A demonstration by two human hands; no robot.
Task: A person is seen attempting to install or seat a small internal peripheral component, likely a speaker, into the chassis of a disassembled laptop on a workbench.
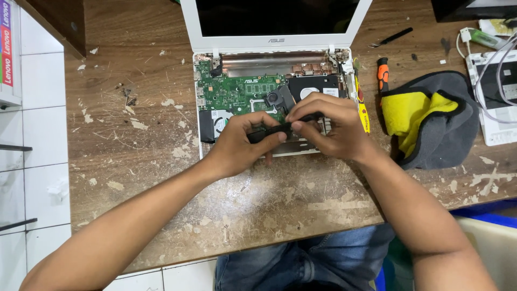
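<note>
You are seated at a worn wooden table (161,178), its brown top scratched and flecked with pale chips, and it fills most of the view. On it, straight ahead of you, lies an opened white laptop (274,32) with its dark screen tilted back and its base stripped bare, so that the green circuit board (231,91) shows at the left and a black drive (315,86) at the upper right. To your right, well apart from the laptop, rests a grey and yellow cloth (431,118), bunched into a heap, and beyond it a white device (493,97) with pale cables across it. Between the laptop and the cloth lies a screwdriver with an orange and black handle (382,73). Your left hand (239,145) and your right hand (331,124) meet over the front half of the laptop base, and both hold a slim black strip (274,129) just above it. Your left fingers are curled closed around its left end with the thumb on top; your right fingertips pinch its right end.
</note>
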